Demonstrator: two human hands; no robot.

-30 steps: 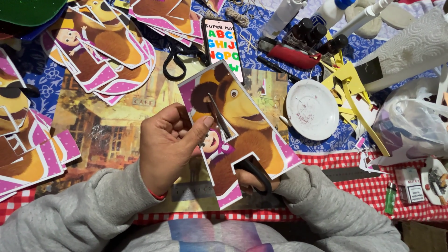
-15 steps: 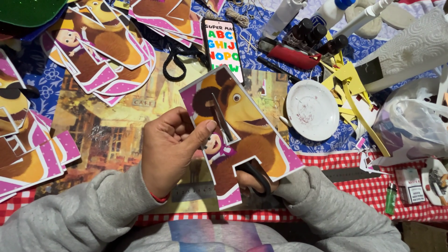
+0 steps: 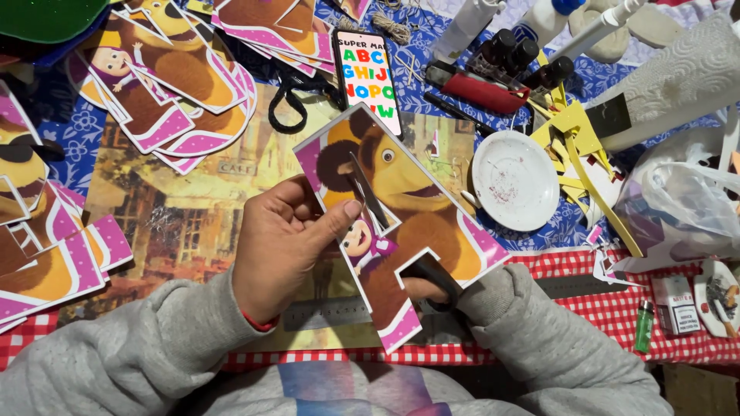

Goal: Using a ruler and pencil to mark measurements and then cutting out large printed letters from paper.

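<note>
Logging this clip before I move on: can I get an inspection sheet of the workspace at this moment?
Surface: table under a blue floral cloth and a red checked cloth.
Job's things: cartoon bear print, held up, partly cut; scissors, blades inside the print.
Clutter: stacks of cut prints, spare black scissors, phone, white plate, yellow scraps, paper towel roll, green lighter.
Grippers: left hand pinches the print; right hand, mostly hidden behind it, grips the scissor handles.
Cables: nothing seen.
Surroundings: plastic bag on the right.
</note>
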